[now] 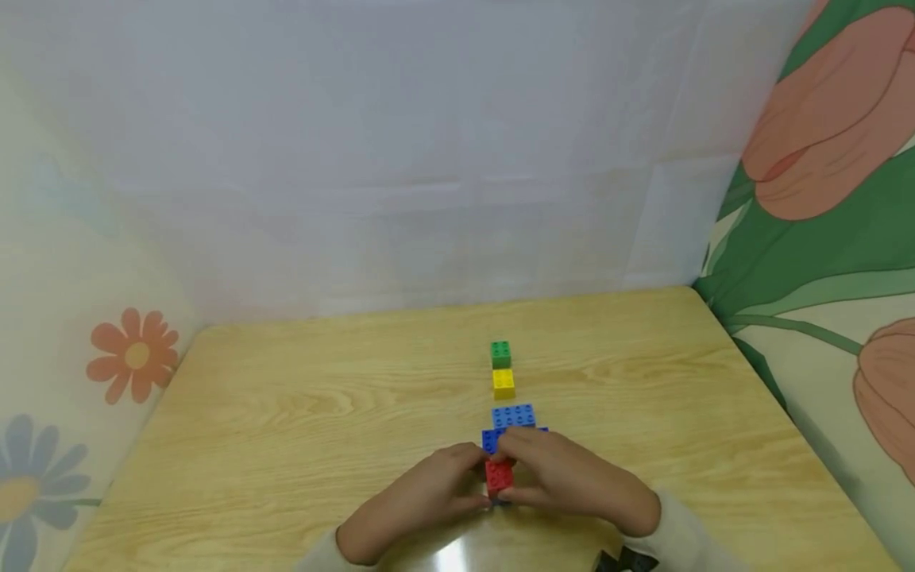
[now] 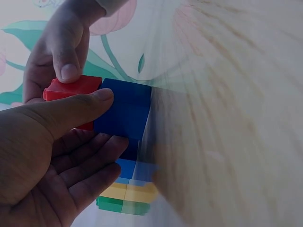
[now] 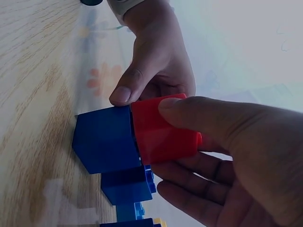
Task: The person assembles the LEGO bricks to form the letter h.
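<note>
A red toy building brick [image 1: 499,477] sits on a dark blue brick [image 3: 104,139], with a thin gap along part of their seam in the right wrist view. My right hand [image 1: 565,475] pinches the red brick between thumb and fingers. Lower down, my left hand [image 1: 429,491] grips the dark blue brick, its thumb against the side in the left wrist view. Just beyond the hands lies another dark blue brick [image 1: 490,440], partly covered by the right hand. The blue brick's underside, against the wooden table [image 1: 300,445], is hidden.
Behind the hands, a lighter blue brick [image 1: 513,415], a yellow brick [image 1: 503,384] and a green brick [image 1: 500,355] stand in a row. A dark object [image 1: 625,561] shows at the lower edge by the right sleeve. White cloth [image 1: 429,159] hangs behind the table.
</note>
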The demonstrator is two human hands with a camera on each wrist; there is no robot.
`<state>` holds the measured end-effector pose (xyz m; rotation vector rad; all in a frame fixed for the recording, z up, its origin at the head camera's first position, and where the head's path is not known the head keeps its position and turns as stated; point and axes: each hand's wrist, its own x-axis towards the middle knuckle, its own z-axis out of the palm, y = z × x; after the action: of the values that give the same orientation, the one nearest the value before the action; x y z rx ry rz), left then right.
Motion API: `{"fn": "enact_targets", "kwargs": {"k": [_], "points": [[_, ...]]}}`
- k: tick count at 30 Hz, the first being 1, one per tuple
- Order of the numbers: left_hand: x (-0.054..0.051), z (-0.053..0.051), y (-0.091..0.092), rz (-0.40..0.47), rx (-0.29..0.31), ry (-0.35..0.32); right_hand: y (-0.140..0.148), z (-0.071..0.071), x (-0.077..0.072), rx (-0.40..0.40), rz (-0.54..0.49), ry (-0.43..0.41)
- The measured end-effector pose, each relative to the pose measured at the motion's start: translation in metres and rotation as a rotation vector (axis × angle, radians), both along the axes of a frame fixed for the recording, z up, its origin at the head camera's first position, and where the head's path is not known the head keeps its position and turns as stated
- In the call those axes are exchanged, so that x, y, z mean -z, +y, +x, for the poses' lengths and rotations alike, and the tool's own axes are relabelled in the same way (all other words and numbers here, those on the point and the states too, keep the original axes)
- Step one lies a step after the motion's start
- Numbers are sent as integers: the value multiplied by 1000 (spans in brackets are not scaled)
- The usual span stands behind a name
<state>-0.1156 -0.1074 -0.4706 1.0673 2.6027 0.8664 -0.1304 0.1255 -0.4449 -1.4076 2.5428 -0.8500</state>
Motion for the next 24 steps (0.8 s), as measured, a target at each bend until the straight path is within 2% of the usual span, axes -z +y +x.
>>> {"fn": "enact_targets", "kwargs": {"k": [15,24], "points": [[-2,1,1,-11,1,40,0,-2,0,-5,4,17],[-2,1,1,-18,-2,21,0,-2,0,-9,-1,8]]}}
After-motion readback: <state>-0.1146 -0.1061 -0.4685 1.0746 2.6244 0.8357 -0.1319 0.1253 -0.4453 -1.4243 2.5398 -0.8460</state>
